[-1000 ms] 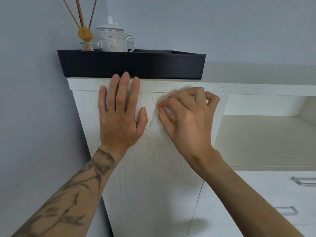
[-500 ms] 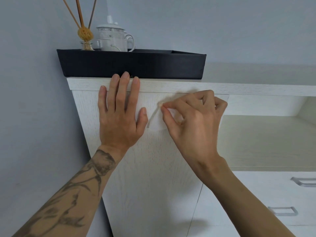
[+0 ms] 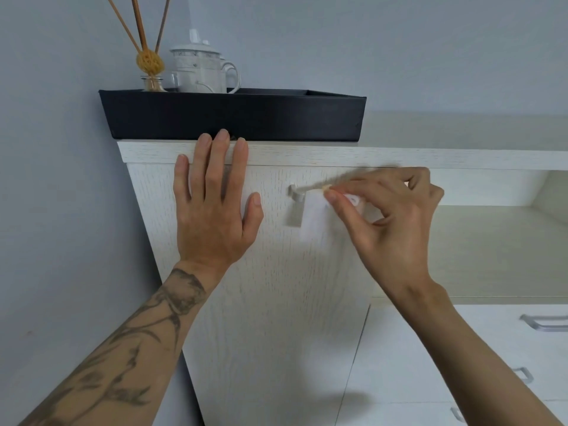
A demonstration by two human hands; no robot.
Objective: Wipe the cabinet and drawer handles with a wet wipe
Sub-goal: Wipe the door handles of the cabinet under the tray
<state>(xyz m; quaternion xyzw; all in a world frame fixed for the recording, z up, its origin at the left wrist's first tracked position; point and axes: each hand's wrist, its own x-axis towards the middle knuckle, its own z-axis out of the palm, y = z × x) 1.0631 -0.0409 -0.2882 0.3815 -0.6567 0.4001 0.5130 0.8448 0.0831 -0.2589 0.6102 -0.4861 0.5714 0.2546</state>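
The left hand (image 3: 212,216) lies flat and spread against the white cabinet door (image 3: 276,302), fingers wide, the fingertips reaching the top edge just under a black tray (image 3: 233,118). It holds nothing. The right hand (image 3: 390,222) pinches a white wet wipe (image 3: 313,219) between thumb and forefinger, the other fingers curled, and presses it around the cabinet handle (image 3: 296,193) near the top of the door. Only the handle's left end shows clear of the wipe; the rest is covered or smeared by motion blur, so the grip on it is hard to judge. The wipe hangs down below the handle against the door. On the tray stand a white lidded cup (image 3: 203,70) and a reed diffuser (image 3: 150,63). At lower right, metal drawer handles (image 3: 544,321) sit untouched on white drawer fronts.
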